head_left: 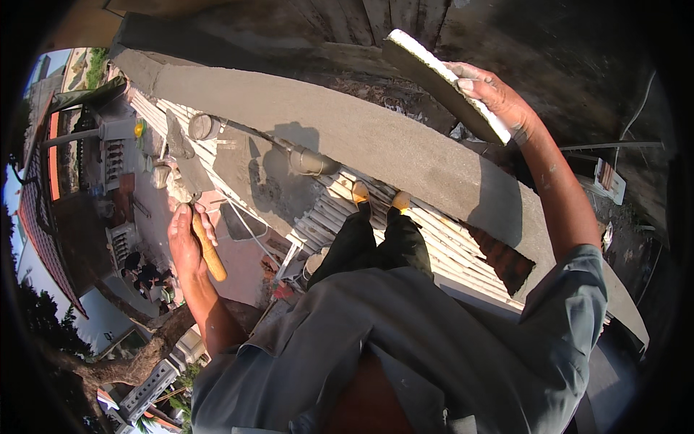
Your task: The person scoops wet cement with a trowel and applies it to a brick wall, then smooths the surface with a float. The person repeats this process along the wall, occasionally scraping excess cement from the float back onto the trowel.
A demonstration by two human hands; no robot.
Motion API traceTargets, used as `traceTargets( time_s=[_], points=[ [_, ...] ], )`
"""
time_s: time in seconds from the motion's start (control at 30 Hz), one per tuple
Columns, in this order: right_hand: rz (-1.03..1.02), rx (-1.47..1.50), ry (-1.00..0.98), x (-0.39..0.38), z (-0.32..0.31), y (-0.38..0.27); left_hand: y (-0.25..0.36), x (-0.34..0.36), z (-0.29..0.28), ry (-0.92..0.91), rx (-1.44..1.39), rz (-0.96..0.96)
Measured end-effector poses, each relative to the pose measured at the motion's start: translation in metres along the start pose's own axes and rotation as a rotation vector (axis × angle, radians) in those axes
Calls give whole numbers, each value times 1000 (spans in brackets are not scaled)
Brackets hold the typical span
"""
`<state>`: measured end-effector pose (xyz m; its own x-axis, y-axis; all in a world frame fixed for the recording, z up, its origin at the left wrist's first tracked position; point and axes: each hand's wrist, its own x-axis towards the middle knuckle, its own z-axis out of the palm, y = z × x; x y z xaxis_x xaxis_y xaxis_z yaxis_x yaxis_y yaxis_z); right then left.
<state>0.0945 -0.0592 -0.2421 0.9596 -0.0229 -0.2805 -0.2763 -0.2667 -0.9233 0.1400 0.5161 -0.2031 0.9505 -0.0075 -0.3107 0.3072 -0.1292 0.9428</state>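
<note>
My left hand [188,242] is closed on the yellow wooden handle [210,257] of a trowel, whose upper end is smeared pale grey and hard to make out against the background. At the upper right my right hand [499,101] grips a long white-edged float [421,61] with a dark face, held tilted above the edge of a grey plastered ledge [340,123]. The ledge runs diagonally across the view. My feet in yellow shoes [361,194] stand on pale wooden slats [452,267] below it.
A bucket [204,126] and a grey pipe [307,163] lie along the ledge's near side. A dark wall [564,58] rises beyond it. Down at the left are a pink paved yard [228,246], balusters [116,155], a tiled roof [36,239] and tree branches [130,365].
</note>
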Motion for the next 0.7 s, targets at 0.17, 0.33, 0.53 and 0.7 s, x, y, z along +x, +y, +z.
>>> traceTargets(
  time_s=[0.17,0.33,0.53,0.7],
  points=[
    [92,217,-300,64,32,13,-16,6,-22,89,12,-97],
    [100,245,-391,97,74,34,-37,14,-45,138,-28,-144],
    [260,-289,-436,145,83,59,-50,16,-64,197,-14,-171],
    [168,257,-365,193,116,10,-52,25,-91,240,-39,-169]
  ],
)
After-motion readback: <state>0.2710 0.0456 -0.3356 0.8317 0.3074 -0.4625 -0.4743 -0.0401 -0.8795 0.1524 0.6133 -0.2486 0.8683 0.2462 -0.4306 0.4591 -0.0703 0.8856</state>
